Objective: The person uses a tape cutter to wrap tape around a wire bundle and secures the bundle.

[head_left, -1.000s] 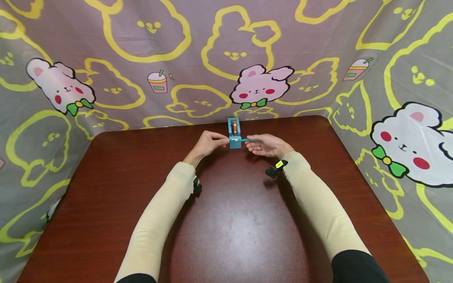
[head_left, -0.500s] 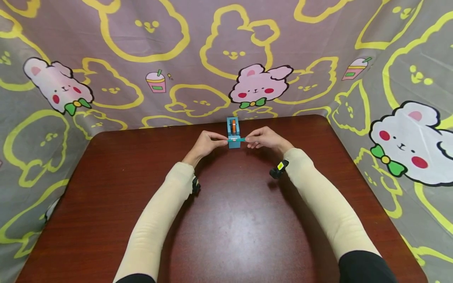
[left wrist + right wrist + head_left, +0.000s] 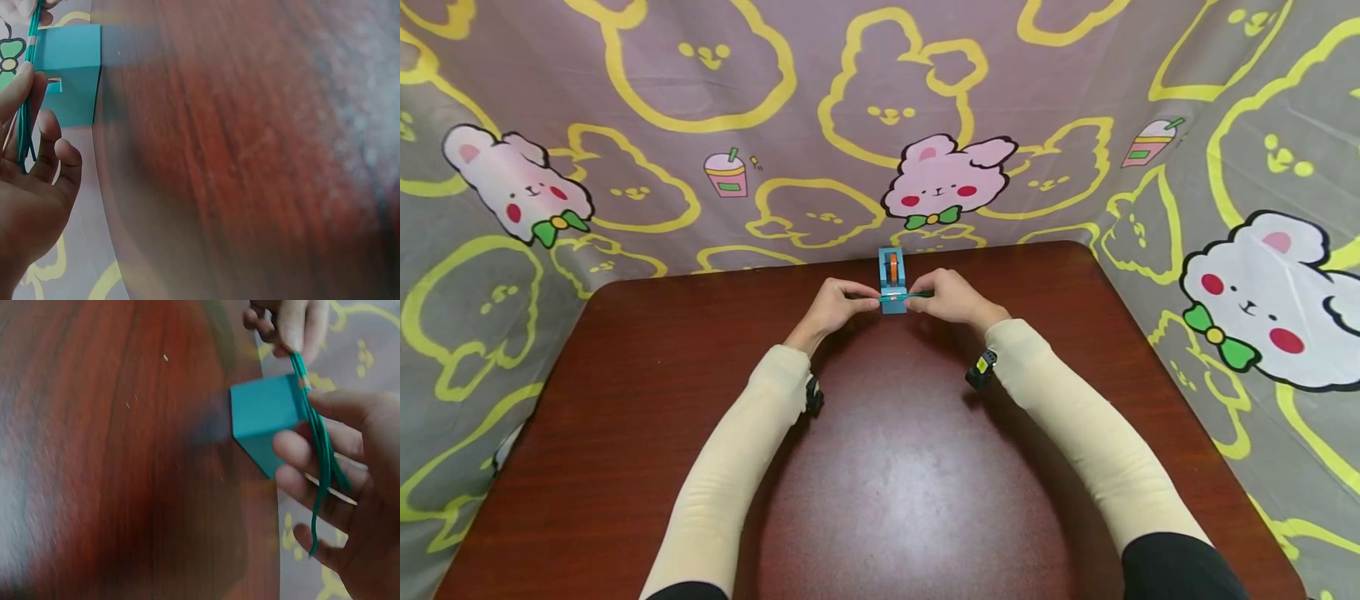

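A thin bundle of green cords (image 3: 895,297) is stretched between both hands, just in front of a blue tape dispenser (image 3: 892,279) with an orange roll. A small band of tape (image 3: 304,382) circles the bundle near its middle. My left hand (image 3: 837,307) pinches one end between thumb and index finger, its other fingers loosely bent in the left wrist view. My right hand (image 3: 952,298) pinches the cords beside the band. Loose cord ends (image 3: 325,469) hang across its fingers in the right wrist view. The dispenser's far part is hidden in both wrist views.
The dark red wooden table (image 3: 880,467) has a patterned cloth (image 3: 820,100) behind it and at both sides. The dispenser stands near the table's back edge. A small pale scrap (image 3: 165,357) lies on the tabletop.
My right hand goes from relaxed fingers to pinching the cords, and has slid leftward along them toward the band. My left hand stays almost still.
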Tool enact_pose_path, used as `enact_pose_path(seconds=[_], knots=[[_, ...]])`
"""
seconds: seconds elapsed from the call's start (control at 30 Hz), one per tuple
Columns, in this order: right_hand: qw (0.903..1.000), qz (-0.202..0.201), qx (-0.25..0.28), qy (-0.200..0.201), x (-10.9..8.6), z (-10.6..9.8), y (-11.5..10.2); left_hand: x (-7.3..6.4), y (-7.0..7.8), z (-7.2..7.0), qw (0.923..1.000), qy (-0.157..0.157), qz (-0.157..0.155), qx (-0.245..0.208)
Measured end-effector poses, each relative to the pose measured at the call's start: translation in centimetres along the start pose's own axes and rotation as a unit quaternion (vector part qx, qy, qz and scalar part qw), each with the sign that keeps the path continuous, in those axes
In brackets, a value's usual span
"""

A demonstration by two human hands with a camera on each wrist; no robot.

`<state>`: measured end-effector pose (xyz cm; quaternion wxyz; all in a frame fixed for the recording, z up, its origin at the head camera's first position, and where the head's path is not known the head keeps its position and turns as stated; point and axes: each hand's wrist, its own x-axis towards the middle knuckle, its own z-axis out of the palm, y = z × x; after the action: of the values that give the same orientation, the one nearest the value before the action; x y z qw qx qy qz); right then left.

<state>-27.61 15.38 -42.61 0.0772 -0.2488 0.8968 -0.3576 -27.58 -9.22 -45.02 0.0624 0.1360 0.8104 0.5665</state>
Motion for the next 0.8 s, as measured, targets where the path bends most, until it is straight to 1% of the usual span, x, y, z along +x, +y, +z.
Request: enact_pose_path(seconds=[0.13,0.27,0.4,0.57,0.67,0.73,0.8], knots=[[0.9988,0.029,-0.035,0.021,0.0,0.9,-1.1,0.0,-0.1,0.0,1.0,-0.002,0.008,0.002],[0.9948,0.076,-0.042,0.053,-0.2,1.8,-1.8,0.0,-0.1,0.1,0.9999,-0.004,0.01,0.007],[0.9898,0.109,-0.048,0.077,-0.4,2.6,-2.0,0.1,-0.2,0.2,0.9999,-0.005,0.007,0.013],[0.9864,0.122,-0.037,0.103,-0.4,3.1,-2.0,0.1,-0.4,0.2,0.9996,-0.004,0.012,0.026],[0.9851,0.125,-0.02,0.116,-0.4,3.5,-2.0,0.2,-0.3,0.3,0.9992,-0.003,0.013,0.038],[0.9844,0.126,-0.01,0.122,-0.4,3.7,-1.9,0.2,-0.2,0.3,0.9987,0.0,0.013,0.048],[0.9837,0.124,-0.001,0.131,-0.4,3.8,-1.7,0.3,0.1,0.4,0.9978,0.011,0.013,0.065]])
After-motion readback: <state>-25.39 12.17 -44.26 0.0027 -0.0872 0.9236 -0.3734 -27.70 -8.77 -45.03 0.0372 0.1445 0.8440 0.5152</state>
